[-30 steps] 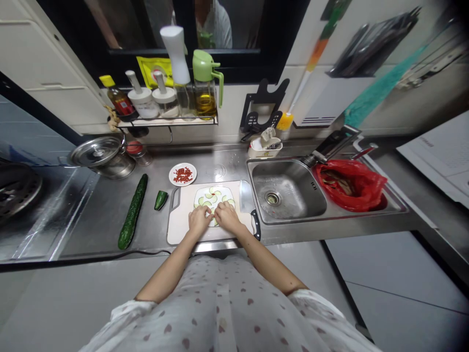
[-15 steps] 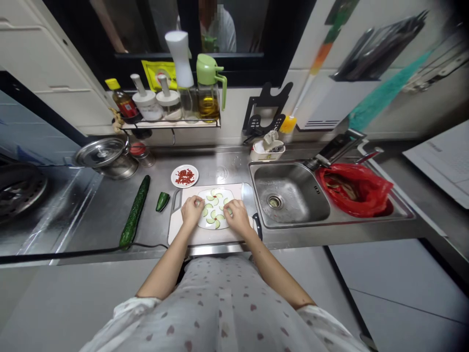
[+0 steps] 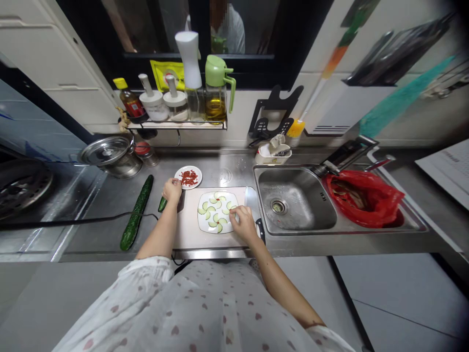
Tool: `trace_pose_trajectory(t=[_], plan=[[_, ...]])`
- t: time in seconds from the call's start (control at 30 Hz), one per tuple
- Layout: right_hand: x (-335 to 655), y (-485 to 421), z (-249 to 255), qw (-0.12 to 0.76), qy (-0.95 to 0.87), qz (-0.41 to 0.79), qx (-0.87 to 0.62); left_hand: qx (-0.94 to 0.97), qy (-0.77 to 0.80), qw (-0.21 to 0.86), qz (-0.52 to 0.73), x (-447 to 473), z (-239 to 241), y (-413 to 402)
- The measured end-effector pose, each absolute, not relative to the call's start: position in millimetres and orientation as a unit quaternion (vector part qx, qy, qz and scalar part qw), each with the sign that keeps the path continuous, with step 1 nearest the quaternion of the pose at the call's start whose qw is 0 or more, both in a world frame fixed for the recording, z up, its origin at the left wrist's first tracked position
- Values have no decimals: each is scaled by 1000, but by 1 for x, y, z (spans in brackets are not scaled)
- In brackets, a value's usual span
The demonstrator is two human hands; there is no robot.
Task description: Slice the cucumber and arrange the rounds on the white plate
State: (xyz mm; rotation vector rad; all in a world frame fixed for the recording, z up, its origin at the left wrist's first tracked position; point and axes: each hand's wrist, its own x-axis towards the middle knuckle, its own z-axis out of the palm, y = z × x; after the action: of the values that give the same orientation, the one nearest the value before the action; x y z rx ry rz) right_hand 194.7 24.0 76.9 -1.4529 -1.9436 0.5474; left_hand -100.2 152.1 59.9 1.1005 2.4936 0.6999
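My left hand (image 3: 171, 191) is at the left rim of a small white plate (image 3: 178, 180) holding chopped red bits (image 3: 189, 178). Its fingertips are pinched together, and I cannot make out what is between them. Under that hand a short cucumber piece (image 3: 161, 204) is partly hidden. My right hand (image 3: 244, 222) has its fingers closed at the right side of a square white plate (image 3: 203, 226); what they hold, if anything, is hidden. Thin cucumber slices (image 3: 213, 224) lie there in curved flower-like groups, some with a red centre. This plate rests on a pale cutting board (image 3: 186, 234).
A knife (image 3: 260, 230) lies at the board's right edge, beside the sink (image 3: 293, 195). A red plastic bag (image 3: 381, 203) sits right of the basin. On the left are a whole cucumber (image 3: 137, 215), a black cord and a lidded pot (image 3: 117, 156).
My left hand has moved from the square plate's left side, left and away from me, to the plate of red bits. My right hand stays at the square plate. The view has shifted slightly.
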Motion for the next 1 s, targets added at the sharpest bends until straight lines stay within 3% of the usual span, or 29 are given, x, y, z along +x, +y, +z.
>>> trace_pose_trajectory(t=[0.43, 1.0], plan=[[206, 24, 71, 310, -731, 206, -572, 497, 858, 100, 83, -105, 50, 186], [202, 28, 67, 298, -738, 215, -566, 518, 852, 60, 55, -113, 47, 184]])
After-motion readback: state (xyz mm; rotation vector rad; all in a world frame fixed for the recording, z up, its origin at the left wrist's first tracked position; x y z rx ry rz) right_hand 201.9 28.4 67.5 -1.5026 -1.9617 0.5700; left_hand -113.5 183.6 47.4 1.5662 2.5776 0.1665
